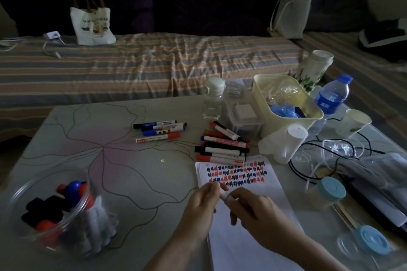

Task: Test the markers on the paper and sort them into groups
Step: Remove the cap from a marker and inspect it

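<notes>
Both hands meet over the white paper (248,222), whose top bears rows of red, blue and black test scribbles (236,172). My right hand (253,211) grips the white barrel of a marker (225,196). My left hand (203,201) pinches that marker's other end, which its fingers hide. A small group of three markers (159,128) lies at the table's middle. A bigger pile of markers (222,145) lies just beyond the paper. A clear round tub (24,196) at the lower left holds more markers with red, blue and black caps.
A cream bin (286,99), a clear box, a small bottle (213,99), a water bottle (332,97) and a paper cup (354,123) crowd the table's far right. Cables (326,156) and blue-lidded jars (330,191) lie at the right. A striped bed runs behind.
</notes>
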`<control>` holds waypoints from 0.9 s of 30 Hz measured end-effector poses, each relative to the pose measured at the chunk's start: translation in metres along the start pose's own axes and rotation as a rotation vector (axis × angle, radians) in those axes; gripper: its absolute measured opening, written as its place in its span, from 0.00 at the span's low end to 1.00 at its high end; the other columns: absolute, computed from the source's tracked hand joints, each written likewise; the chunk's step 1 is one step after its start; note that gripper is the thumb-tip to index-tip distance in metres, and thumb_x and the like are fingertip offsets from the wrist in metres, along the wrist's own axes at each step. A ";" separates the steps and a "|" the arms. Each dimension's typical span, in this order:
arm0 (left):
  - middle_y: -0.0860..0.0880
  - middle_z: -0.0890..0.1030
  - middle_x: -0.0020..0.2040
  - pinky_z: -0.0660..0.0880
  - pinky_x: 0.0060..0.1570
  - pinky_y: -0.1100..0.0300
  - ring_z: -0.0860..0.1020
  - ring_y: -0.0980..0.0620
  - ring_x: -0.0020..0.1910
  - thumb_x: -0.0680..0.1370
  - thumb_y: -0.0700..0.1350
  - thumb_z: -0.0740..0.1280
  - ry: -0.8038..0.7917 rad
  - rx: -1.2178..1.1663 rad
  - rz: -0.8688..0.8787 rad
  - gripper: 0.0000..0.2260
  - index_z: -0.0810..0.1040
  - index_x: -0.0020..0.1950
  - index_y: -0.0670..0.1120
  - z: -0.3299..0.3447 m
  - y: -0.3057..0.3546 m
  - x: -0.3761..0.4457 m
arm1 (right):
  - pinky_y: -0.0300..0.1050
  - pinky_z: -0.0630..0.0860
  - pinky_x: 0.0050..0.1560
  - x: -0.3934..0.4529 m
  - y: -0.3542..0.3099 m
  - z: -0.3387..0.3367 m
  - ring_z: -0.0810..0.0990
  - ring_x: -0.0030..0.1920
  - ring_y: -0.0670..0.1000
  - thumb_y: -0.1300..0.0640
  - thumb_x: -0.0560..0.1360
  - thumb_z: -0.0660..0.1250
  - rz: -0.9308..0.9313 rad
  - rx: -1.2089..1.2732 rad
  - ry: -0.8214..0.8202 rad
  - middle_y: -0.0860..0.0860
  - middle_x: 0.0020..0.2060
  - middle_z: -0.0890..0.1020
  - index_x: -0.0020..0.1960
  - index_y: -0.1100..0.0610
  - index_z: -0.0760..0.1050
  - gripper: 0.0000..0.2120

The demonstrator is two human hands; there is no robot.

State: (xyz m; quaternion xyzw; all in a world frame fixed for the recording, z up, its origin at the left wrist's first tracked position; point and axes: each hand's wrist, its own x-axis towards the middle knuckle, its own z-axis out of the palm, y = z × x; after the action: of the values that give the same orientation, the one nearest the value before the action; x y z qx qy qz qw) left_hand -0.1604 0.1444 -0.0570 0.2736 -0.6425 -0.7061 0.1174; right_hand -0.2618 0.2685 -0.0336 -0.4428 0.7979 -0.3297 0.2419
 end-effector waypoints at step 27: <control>0.55 0.71 0.52 0.69 0.43 0.68 0.72 0.58 0.48 0.79 0.60 0.59 0.057 1.034 0.315 0.19 0.70 0.67 0.55 -0.033 -0.057 0.030 | 0.50 0.82 0.49 0.006 0.073 -0.034 0.84 0.51 0.52 0.70 0.69 0.70 0.196 1.167 0.366 0.53 0.50 0.85 0.61 0.52 0.80 0.24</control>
State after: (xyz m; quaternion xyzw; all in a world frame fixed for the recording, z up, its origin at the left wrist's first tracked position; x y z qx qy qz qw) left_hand -0.1569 0.1096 -0.1206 0.2150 -0.9361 -0.2638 0.0894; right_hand -0.3277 0.3022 -0.0660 -0.0985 0.5517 -0.7586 0.3323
